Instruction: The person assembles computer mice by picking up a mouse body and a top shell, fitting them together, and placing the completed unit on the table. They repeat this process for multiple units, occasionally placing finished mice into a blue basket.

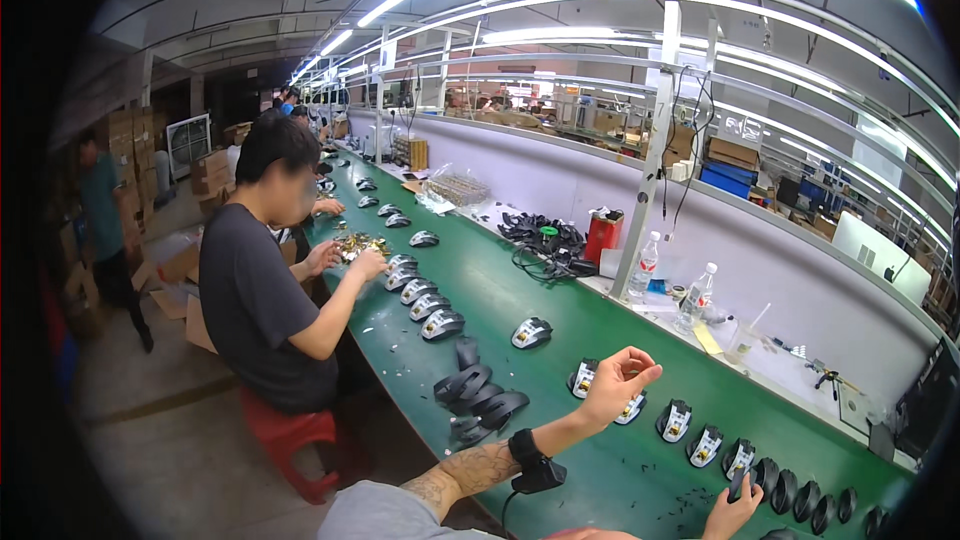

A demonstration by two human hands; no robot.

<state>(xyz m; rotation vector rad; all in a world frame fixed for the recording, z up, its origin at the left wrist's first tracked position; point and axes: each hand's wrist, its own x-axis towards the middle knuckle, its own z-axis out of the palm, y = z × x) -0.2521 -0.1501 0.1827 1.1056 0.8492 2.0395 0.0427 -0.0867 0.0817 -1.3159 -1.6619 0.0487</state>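
Note:
My left hand (615,387), with a black strap and small device (535,462) at its wrist, hovers over the green bench. Its fingers are curled toward the thumb in a pinch; anything between them is too small to make out. Beneath it are two partly hidden computer mice (581,378) with open silver tops. To its right, similar open mice (675,421) form a line. At the lower right, my right hand (733,517) grips a small dark plastic piece (740,485), beside an open mouse (739,458) and several black mouse shells (784,491).
Black shells (480,402) pile up near the bench's front edge. Small black bits (680,512) lie scattered nearby. A co-worker (265,270) sits on a red stool (290,445) at the left, handling small parts (357,245). Bottles (697,297) stand along the back ledge by a white post (648,150).

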